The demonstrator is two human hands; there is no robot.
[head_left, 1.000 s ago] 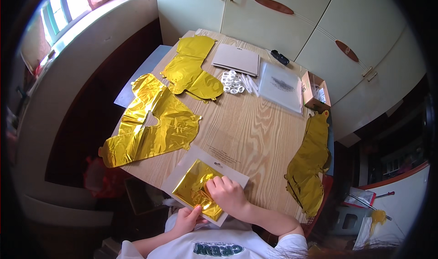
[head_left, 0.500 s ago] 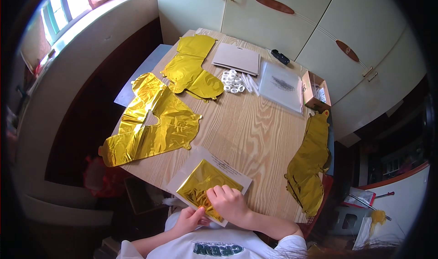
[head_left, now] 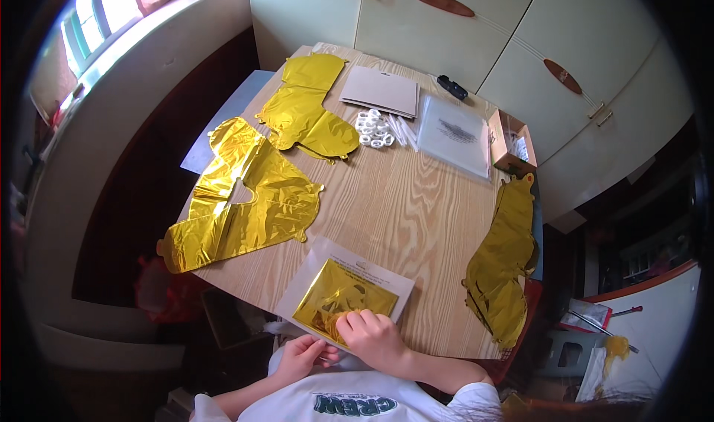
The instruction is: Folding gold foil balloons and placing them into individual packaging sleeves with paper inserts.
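A clear flat bag (head_left: pixel 297 284) with a printed face lies tilted at the table's near edge, partly over it. Inside shows a folded gold foil balloon (head_left: pixel 312 303), smooth at its far part and crumpled near my fingers. My left hand (head_left: pixel 303 356) pinches the bag's near edge between thumb and fingers. My right hand (head_left: pixel 372 336) is closed, its curled fingers on the crumpled foil at the near end; its fingertips are hidden.
Unfolded gold foil balloons lie left (head_left: pixel 275 199), far left (head_left: pixel 312 102) and right (head_left: pixel 502 258). Along the back are grey card sheets (head_left: pixel 379 89), white ribbon rolls (head_left: pixel 374 130), white straws (head_left: pixel 402 132), a stack of clear bags (head_left: pixel 454 136), a black object (head_left: pixel 451 87) and an open box (head_left: pixel 513 143).
The folded foil lies flatter in the bag, with less crumpled foil showing near my hands. My left hand has shifted slightly left and down along the near edge. The view has tilted a little.
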